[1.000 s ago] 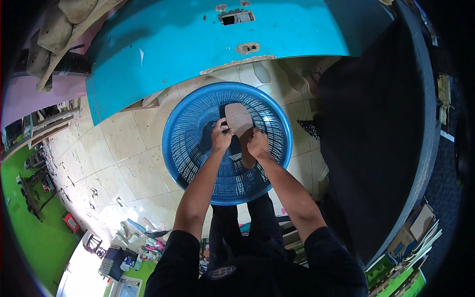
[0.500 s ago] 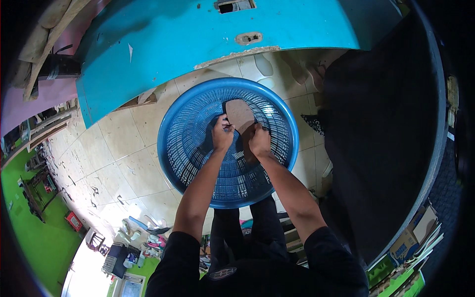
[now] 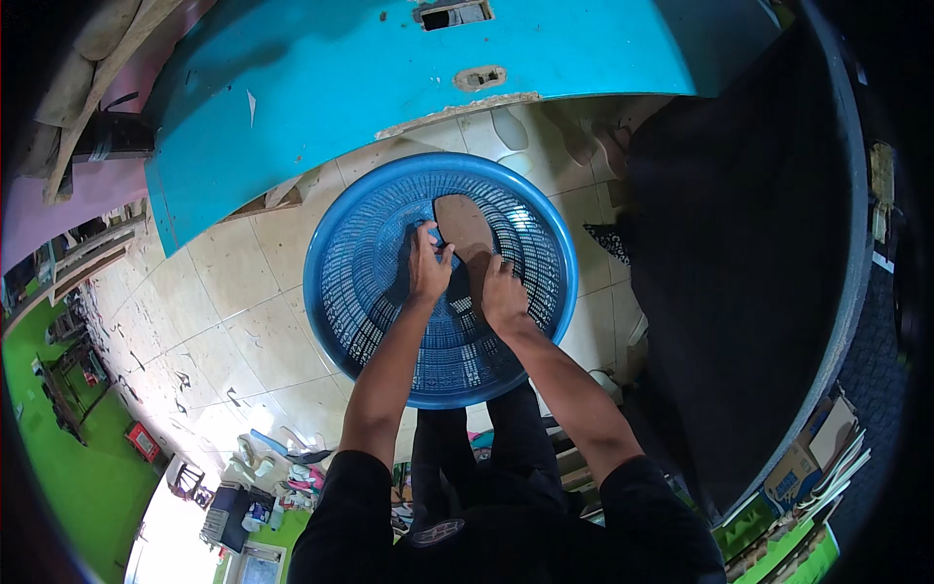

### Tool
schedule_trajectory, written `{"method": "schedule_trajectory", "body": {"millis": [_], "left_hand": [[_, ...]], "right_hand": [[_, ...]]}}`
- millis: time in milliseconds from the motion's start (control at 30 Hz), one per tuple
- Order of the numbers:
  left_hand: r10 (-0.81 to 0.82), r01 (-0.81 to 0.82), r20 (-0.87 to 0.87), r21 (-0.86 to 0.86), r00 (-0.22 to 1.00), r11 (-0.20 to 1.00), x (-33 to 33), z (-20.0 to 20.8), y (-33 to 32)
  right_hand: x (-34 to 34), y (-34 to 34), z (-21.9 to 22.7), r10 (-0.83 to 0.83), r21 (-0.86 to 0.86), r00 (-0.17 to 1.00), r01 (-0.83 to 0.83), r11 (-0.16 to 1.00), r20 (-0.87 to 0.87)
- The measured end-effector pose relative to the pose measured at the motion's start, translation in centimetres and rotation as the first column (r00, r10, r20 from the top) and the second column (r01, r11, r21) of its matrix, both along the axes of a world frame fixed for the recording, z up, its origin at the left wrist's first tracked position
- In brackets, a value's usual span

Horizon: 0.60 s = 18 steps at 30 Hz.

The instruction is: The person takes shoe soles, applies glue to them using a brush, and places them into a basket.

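Observation:
A brown shoe sole [image 3: 465, 222] with a rounded wide end and dark edging is held over a big round blue plastic basket [image 3: 321, 341], its wide end pointing away from me. My right hand [image 3: 504, 295] grips the narrower part along its right side, fingers curled. Beside its left edge is my left hand [image 3: 428, 270], fingers bent and thumb close to a dark piece at the edge. What lies between those left fingertips is too small to make out. Shadows of my hands and the sole fall on the basket's mesh.
A turquoise board [image 3: 341, 68] with cut-out holes spans the far side. Black cloth [image 3: 739, 273] covers a large surface at right. Scraps lie on the tiled floor [image 3: 243, 263] at left. Pale shoe forms [image 3: 508, 127] stand under the board's edge.
The sole has tilted slightly in my hands. My left fingers have straightened a little and slid along its edge; my right hand has come a bit nearer me. The view has shifted slightly.

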<state>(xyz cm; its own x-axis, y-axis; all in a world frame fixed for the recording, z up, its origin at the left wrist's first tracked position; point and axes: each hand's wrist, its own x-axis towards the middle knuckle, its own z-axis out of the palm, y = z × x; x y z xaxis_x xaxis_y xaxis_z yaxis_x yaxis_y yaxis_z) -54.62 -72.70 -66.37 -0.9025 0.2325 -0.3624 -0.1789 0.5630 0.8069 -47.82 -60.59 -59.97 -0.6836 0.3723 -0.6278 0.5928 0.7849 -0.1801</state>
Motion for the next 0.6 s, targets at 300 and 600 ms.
{"method": "schedule_trajectory", "body": {"millis": [300, 600], "left_hand": [[0.125, -0.127, -0.031, -0.090, 0.992, 0.988, -1.2, 0.4, -0.8], [0.069, -0.092, -0.091, -0.288, 0.993, 0.953, -4.6, 0.5, -3.9]], "right_hand": [[1.3, 0.0, -2.8, -0.134, -0.107, 0.991, 0.132, 0.985, -0.008], [-0.4, -0.3, -2.7, -0.144, -0.154, 0.989, 0.148, 0.977, 0.034]]}}
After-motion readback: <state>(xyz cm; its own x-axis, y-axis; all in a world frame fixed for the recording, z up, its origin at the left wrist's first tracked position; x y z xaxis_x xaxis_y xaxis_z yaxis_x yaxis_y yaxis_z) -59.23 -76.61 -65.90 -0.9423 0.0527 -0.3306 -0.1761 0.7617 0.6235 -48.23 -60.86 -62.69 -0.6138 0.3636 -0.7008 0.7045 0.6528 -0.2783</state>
